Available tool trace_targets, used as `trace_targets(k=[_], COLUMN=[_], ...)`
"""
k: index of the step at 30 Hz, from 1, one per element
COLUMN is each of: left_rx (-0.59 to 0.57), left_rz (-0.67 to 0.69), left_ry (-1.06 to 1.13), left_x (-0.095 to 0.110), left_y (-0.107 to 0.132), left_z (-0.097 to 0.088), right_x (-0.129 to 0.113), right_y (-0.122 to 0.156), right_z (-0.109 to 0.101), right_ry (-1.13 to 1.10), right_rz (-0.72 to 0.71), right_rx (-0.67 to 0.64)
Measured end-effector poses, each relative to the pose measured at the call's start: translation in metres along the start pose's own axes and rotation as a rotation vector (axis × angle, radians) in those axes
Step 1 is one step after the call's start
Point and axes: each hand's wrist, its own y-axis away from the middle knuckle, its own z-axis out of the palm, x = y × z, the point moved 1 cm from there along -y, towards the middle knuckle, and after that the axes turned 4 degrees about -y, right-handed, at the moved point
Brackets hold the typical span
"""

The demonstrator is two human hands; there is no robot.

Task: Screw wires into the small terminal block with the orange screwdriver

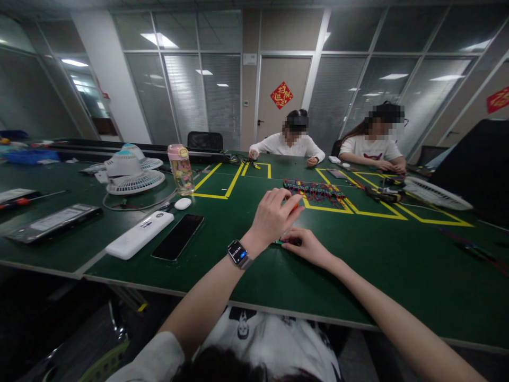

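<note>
My left hand, with a watch on its wrist, is raised a little above the table with its fingers curled. Between thumb and fingers shows the red-orange end of a tool, perhaps a screwdriver handle; the rest is hidden. Just below and to the right, my right hand rests low on the tabletop, its fingers pinched on a small green circuit board. Only a sliver of that board shows. Beyond both hands lies a bundle of small boards with red and blue wires.
A black phone, a white power bank and a hard drive lie left. Behind them stand a pink-lidded bottle and white fans. Two people sit across the green table, which has yellow tape outlines.
</note>
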Motion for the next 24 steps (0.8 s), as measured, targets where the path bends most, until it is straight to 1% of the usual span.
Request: trace_targets(k=[5, 12, 24], left_rx=[0.016, -0.005, -0.023], left_rz=[-0.002, 0.005, 0.005], left_ry=[0.028, -0.003, 0.004], left_x=[0.0001, -0.0003, -0.0003], left_y=[-0.0004, 0.0004, -0.0004], left_z=[0.0018, 0.0007, -0.0003], right_x=[0.0001, -0.0011, -0.002], right_y=[0.0001, 0.0002, 0.0003], right_z=[-0.0002, -0.0008, -0.001], right_ry=[-0.021, -0.011, -0.007], right_rz=[-0.005, 0.0, -0.004], right_rx=[-0.004, -0.006, -0.004])
